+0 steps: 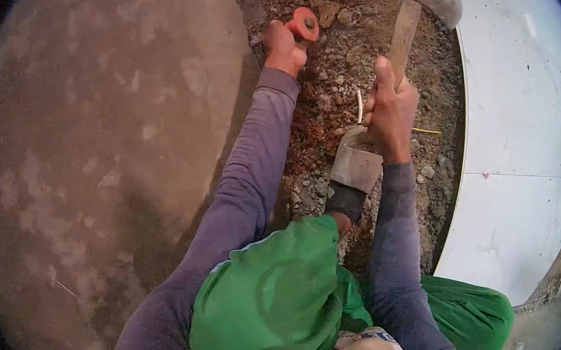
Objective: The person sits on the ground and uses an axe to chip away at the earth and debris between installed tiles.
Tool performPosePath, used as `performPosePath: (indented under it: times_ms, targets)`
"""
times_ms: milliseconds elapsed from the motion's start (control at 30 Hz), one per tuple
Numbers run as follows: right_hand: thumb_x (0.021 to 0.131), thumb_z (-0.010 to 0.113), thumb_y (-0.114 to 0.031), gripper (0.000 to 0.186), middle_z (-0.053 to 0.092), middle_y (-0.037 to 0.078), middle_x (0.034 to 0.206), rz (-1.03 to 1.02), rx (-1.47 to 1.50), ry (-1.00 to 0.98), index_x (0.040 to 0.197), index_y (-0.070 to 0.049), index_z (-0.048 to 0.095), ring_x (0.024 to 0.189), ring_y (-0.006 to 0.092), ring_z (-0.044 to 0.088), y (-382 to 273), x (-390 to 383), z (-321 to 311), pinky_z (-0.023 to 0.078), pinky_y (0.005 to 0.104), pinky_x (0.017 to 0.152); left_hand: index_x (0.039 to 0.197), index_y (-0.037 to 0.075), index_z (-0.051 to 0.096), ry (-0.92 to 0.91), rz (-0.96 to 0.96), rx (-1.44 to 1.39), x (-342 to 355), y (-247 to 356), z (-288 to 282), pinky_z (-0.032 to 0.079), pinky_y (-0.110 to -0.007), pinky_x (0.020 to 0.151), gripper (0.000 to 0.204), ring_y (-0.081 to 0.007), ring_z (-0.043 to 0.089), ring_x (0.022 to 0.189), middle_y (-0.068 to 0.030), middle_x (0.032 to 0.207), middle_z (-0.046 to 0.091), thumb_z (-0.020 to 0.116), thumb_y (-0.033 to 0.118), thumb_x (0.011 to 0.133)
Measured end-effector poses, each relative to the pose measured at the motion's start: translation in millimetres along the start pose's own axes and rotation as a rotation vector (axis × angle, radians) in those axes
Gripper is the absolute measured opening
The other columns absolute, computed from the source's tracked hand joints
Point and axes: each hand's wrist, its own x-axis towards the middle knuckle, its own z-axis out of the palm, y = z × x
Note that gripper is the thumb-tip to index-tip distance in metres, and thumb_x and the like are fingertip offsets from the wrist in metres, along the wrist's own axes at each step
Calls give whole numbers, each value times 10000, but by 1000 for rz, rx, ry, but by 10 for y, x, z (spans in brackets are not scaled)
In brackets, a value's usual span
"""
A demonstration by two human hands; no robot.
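Note:
My left hand (285, 45) is wrapped round a chisel (305, 24) with a round orange hand guard, a dark metal end showing in its middle. The chisel's tip is hidden. In my right hand (392, 110) is a hammer (404, 38), held by its wooden handle with the thumb along it. The hammer's dull grey metal head points away from me, to the right of the chisel and apart from it. Both hands are over a strip of broken, stony soil (338, 64).
A wall or slab of plain grey-brown cement (107, 121) fills the left side. White panels (527, 134) lie along the right. My shoe (356, 164) stands on the rubble between my arms. Near it are a short white pipe or cable (359, 106) and a thin yellow piece (427, 131).

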Motion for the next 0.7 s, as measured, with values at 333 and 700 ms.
performPosePath:
  times_ms: [333,700]
  targets:
    - [947,643,-507,473,544,-3,646,-37,-127,-3,812,-57,594,573,102,511,363,47,-128,429,329,529,1075,67,590,-112,26,56,-788,-248,233,522,-450,931,326,-243,637,983,-87,1046,665,384,318,1052]
    - [964,627,-447,445,542,11,656,-274,-220,-94,882,-10,600,590,125,486,342,12,-28,416,340,539,1064,35,481,63,126,-79,-407,-64,35,524,-400,907,253,-204,590,946,-65,1034,549,512,285,1055]
